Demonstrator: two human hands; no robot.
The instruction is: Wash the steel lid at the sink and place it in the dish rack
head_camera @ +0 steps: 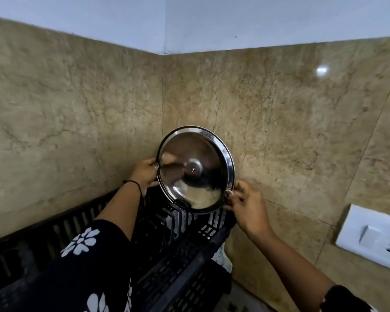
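Observation:
A round steel lid (195,170) stands nearly upright, its shiny inner face toward me, in the corner of two tiled walls. My left hand (145,173) grips its left rim and my right hand (245,202) pinches its lower right rim. The lid's bottom edge is at the far end of a black slatted plastic dish rack (185,251); whether it rests on the rack I cannot tell. My left forearm, in a black sleeve with white flowers, lies over the rack.
Beige marble-look tiles (279,113) close in behind and to both sides of the lid. A white switch and socket plate (374,239) is on the right wall. Something white (223,257) shows under the rack's right end. The sink is out of view.

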